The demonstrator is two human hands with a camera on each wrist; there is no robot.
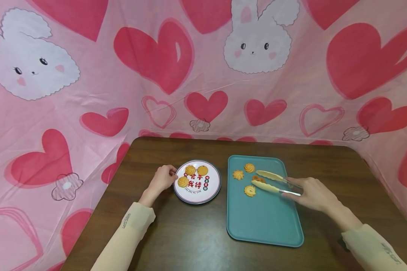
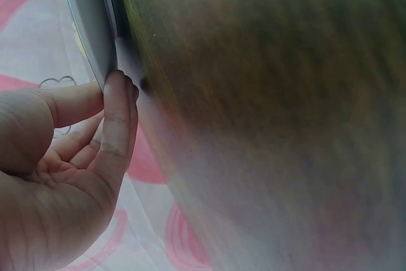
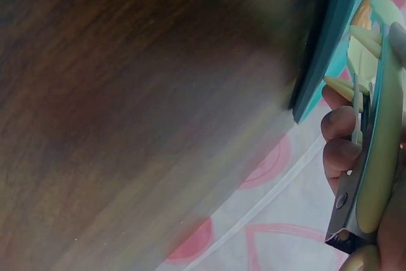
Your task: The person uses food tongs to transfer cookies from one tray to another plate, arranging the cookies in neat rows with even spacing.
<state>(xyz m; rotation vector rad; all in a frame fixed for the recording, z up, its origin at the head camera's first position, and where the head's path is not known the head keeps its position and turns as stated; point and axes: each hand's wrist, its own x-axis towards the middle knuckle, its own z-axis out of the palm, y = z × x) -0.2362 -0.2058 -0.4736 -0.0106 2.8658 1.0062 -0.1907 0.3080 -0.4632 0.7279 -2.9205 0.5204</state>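
You steady the plate (image 1: pixel 210 192) with your left hand (image 1: pixel 163 178) while your right hand (image 1: pixel 313 194) works the tongs (image 1: pixel 266 186) over the tray (image 1: pixel 261 222).
Your left thumb and fingers pinch the plate's edge, probably to keep it from sliding; three cookies (image 1: pixel 183 182) sit on it. Your right hand grasps the tongs, their spread tips on either side of a darker cookie (image 1: pixel 256 178) on the tray; you can't tell whether they touch it. Tongs likely spare crumbly cookies from fingers. Three paler cookies (image 1: pixel 238 174) lie around it. The plate carries red Chinese characters and tiny English lettering, too small to trust; your left sleeve (image 1: pixel 130 226) seems to read "Let's Slim".
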